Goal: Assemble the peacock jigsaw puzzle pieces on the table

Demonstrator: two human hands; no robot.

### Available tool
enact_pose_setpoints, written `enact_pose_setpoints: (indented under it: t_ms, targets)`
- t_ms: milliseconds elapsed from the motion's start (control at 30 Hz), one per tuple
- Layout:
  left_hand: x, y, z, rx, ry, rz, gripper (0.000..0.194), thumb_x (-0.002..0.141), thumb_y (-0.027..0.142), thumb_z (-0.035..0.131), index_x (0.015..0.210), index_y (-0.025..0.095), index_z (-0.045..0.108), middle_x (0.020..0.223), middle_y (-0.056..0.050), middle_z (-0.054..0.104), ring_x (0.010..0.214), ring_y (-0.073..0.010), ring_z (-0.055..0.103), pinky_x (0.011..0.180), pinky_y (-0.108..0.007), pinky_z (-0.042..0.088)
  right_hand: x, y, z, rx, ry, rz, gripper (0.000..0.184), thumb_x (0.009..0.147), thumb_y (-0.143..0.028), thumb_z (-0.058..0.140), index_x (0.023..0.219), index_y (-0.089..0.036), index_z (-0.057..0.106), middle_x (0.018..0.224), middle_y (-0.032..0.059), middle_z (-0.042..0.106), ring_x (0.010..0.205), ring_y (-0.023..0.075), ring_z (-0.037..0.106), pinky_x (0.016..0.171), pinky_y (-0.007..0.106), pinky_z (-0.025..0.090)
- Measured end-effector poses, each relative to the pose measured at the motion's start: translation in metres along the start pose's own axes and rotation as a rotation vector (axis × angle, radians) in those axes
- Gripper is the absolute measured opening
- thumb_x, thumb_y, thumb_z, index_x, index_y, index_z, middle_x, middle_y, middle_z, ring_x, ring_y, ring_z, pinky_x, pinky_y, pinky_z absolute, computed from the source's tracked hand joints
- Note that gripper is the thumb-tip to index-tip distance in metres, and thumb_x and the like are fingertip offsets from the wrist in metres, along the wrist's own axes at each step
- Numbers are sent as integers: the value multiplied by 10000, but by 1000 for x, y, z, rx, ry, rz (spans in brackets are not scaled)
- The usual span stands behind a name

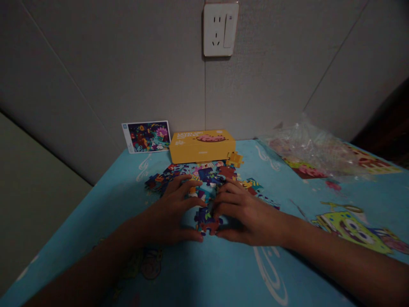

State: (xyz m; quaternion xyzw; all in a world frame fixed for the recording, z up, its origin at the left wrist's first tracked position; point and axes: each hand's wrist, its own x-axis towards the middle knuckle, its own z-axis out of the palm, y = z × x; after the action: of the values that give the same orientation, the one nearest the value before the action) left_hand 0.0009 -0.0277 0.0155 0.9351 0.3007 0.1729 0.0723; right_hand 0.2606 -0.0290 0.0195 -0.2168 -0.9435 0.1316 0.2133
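Note:
A small section of jigsaw puzzle (207, 221), dark blue and reddish brown with a bit of green, lies flat on the tablecloth between my hands. My left hand (175, 209) grips its left side, thumb at the near corner and index finger at the far edge. From the right, my right hand (238, 209) pinches the same section with curled fingers and thumb. Just beyond lie loose puzzle pieces (207, 175) in a heap, partly hidden by my fingers. A yellow piece (234, 159) leans at the heap's back right.
Behind the heap stands a yellow puzzle box (203, 147), with a picture card (148, 137) propped against the wall to its left. Clear plastic wrapping (315, 145) covers printed sheets at the back right. A wall socket (220, 30) is above the blue cartoon tablecloth (223, 277).

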Motion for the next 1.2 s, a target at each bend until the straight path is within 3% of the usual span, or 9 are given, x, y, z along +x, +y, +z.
enact_pose_setpoints:
  t_ms: [133,400,600,933,1033,1200]
  targets:
    - [-1,-1,1,-9,-5,-9,585,730,635,766,1166,262,652,1424,-139,462,1370,-405,287,1096,-635,347,-1,-4,-7,28,-10,27,218,775,-285,741,943,-155,693,947,83,648,976,250,533,964,444,386]
    - [-4,-4,3,-28,27,49,617,750,600,770,1264,296,620,1446,-122,444,1389,-389,262,1115,-616,335,-6,-12,-19,208,-142,-136,205,728,-217,744,928,-221,701,993,9,689,1045,208,564,1108,425,271]
    - [-2,-2,1,-29,-1,37,548,751,578,779,1199,283,665,1443,-128,449,1395,-398,264,1125,-625,313,-5,-11,-19,273,-135,-193,145,724,-219,717,861,-179,694,844,28,686,971,210,576,1040,411,344]
    - [-5,2,-10,-71,-87,-19,502,669,394,829,1087,235,602,1450,-107,456,1431,-387,226,1147,-584,299,-6,-8,-21,236,-187,-179,183,696,-192,726,871,-171,678,841,43,658,944,222,562,980,412,378]
    - [-5,2,-15,-24,-11,11,490,678,355,808,1093,219,588,1452,-120,468,1422,-380,257,1155,-568,289,-7,-7,-20,193,-197,-153,196,729,-221,748,906,-163,685,875,55,656,951,224,550,946,398,394]
    - [0,1,-17,68,260,26,472,710,344,779,1118,188,601,1384,-148,527,1366,-374,349,1146,-547,311,-6,-5,-13,116,-123,-133,183,909,-312,657,1018,-188,736,1000,71,659,978,216,547,916,382,410]
